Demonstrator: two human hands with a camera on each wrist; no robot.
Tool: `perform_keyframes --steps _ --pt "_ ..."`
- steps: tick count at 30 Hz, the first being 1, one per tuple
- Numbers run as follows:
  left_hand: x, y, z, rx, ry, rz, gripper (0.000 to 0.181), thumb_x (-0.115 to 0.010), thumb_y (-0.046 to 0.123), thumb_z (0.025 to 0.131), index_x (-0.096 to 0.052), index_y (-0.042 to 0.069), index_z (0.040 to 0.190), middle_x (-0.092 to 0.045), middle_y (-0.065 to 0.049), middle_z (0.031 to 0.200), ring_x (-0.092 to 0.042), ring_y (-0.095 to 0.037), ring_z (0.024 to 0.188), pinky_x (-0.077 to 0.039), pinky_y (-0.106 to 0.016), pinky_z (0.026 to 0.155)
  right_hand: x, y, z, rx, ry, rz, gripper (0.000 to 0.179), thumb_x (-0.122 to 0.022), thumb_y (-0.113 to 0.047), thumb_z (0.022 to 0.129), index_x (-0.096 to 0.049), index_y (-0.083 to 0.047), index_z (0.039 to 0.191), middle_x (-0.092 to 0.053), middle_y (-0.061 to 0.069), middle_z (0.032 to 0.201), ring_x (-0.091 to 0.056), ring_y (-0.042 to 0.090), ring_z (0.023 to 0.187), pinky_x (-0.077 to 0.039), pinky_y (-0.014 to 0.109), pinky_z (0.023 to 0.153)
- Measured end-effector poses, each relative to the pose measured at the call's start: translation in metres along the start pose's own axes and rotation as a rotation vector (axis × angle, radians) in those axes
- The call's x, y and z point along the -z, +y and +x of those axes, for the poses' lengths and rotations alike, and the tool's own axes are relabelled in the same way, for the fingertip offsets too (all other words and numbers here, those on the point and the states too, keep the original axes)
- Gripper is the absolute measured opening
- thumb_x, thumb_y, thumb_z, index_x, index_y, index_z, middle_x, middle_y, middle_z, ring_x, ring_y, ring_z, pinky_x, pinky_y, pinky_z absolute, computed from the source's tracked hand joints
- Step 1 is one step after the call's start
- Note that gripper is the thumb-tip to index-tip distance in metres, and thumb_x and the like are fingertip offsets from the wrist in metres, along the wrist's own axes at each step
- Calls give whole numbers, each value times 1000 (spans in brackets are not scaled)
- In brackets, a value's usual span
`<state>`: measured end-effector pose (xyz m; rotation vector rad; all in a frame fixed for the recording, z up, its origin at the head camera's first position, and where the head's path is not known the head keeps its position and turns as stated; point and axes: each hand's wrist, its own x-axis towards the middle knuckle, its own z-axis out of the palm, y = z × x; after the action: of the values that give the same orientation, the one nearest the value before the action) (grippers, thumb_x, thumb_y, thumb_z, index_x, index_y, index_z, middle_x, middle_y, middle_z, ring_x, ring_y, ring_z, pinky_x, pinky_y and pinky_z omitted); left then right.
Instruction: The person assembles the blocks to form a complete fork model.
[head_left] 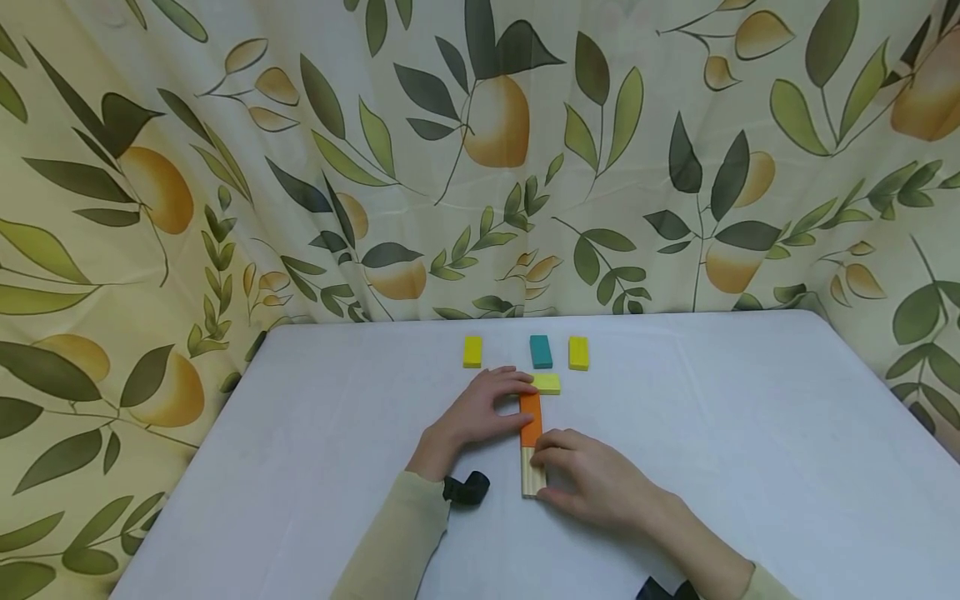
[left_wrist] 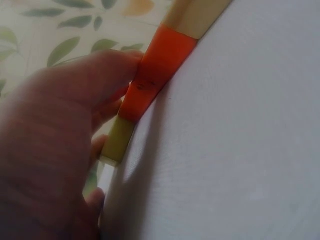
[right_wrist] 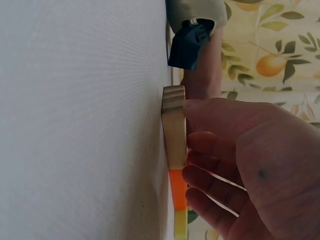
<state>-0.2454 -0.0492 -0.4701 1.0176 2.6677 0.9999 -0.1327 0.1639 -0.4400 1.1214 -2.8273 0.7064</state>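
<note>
Partly hidden by fingers, the pale wooden block point(head_left: 530, 482) lies at a row's near end, pinched by the right hand point(head_left: 596, 479). Beyond, the left hand point(head_left: 489, 407) has its thumb touching the orange block point(head_left: 531, 405); other fingertips are obscured, so I cannot tell whether it grips.

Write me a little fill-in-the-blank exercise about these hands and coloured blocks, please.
1. In the far row, the teal block sits between two ____ blocks.
2. The thumb at the orange section belongs to the person's ____ hand.
3. The right hand has its thumb against a section of bare ____.
4. At its far end, the orange section meets a ____ block.

Missing words: yellow; left; wood; yellow.
</note>
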Motion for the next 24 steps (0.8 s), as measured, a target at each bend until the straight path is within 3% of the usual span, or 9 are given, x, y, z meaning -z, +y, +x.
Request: perform_keyframes --steps 12,24 --pt "1 0 -2 -11 9 0 37 -70 32 95 -69 22 131 -57 9 143 -30 -14 147 -13 -41 123 2 1 0 -10 33 23 28 -81 -26 85 -74 -15 110 -62 -8 116 -60 13 107 -53 37 96" --pt "-1 -1 -1 -7 6 -1 38 -70 33 95 -68 22 132 -55 9 144 -29 -14 147 -12 -41 122 16 10 2 -95 101 4 37 -83 -26 84 -72 -13 117 -65 -2 120 -60 20 114 -53 42 97"
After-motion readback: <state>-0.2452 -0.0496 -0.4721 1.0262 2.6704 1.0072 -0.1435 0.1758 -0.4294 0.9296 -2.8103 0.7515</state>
